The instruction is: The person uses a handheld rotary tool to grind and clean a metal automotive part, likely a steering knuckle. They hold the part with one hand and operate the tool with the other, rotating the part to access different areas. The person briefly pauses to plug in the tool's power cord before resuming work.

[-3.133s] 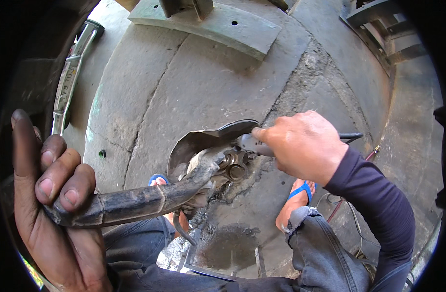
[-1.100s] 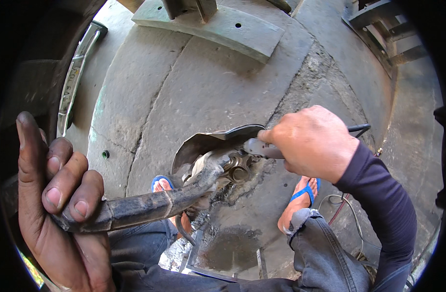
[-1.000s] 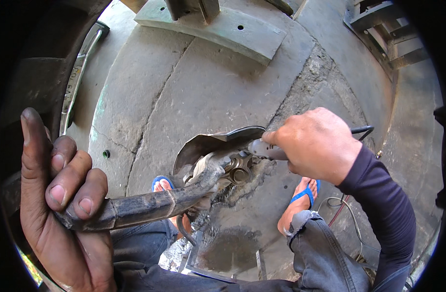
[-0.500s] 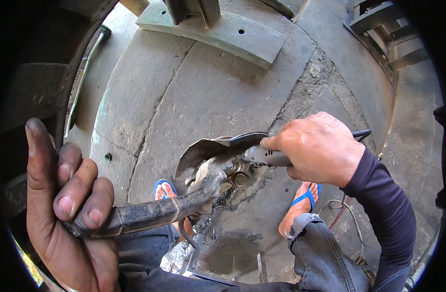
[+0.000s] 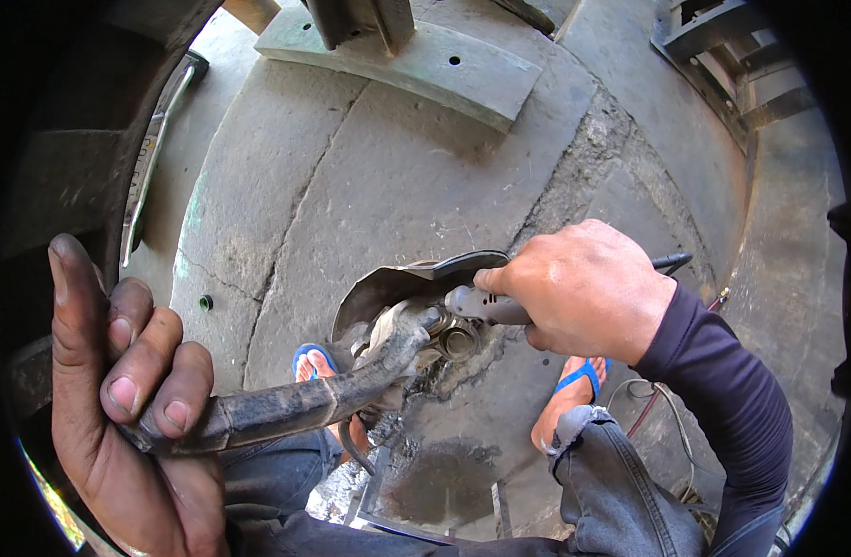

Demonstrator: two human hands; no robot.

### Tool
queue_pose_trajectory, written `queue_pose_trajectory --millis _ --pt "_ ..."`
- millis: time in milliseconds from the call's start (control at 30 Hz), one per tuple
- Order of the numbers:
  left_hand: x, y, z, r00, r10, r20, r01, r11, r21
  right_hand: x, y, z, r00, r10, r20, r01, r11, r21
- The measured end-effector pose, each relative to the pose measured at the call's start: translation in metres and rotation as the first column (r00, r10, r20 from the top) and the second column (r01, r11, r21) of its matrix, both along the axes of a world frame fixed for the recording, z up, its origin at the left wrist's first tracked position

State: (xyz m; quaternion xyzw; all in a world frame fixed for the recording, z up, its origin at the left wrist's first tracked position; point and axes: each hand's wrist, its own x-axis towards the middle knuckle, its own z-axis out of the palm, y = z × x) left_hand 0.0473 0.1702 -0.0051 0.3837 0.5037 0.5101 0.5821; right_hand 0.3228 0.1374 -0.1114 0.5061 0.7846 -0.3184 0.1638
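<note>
Person standing astride a curved metal shield (image 5: 361,295) near the concrete floor (image 5: 258,167). Left hand (image 5: 133,399), to the shield's near left: three fingers (image 5: 140,385) curled down over the end of a dark bent bar (image 5: 277,408), gap closed; index finger sticking up, off it. Bar slants from that palm to a metal joint with a round ring (image 5: 458,343), just on the shield's near side. Right hand (image 5: 583,288), right of the shield: clenched round a grey handheld tool (image 5: 486,306), its nose over the joint, close to the shield; whether nose touches metal, can't tell. Blue sandals (image 5: 583,379) on both feet, nearer the person than the shield. Small green cap (image 5: 206,303) well left of it.
</note>
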Motion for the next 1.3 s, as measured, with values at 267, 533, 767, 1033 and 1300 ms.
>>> queue_pose_trajectory --millis 267,533,767,1033,1300 --pt "-0.001 0.0 0.0 1.0 -0.001 0.028 0.001 1.0 -0.012 0.0 -0.004 0.001 0.994 -0.03 -0.104 0.039 0.996 0.079" --pt "-0.001 0.0 0.0 0.997 -0.025 0.07 0.026 1.0 -0.012 -0.002 -0.006 0.002 0.991 -0.048 -0.128 0.058 0.996 0.071" --pt "-0.001 0.0 0.0 0.998 0.003 0.057 -0.002 1.0 -0.009 -0.003 -0.006 0.003 0.991 -0.052 -0.126 0.059 0.997 0.055" --pt "0.002 -0.002 0.001 0.999 0.029 0.02 -0.029 1.0 0.0 0.008 -0.01 0.0 0.995 -0.084 -0.047 0.086 0.995 0.054" --pt "0.003 -0.003 0.001 0.999 0.03 0.031 -0.029 1.0 -0.007 -0.005 -0.02 -0.013 0.985 -0.156 -0.076 0.156 0.988 -0.007"
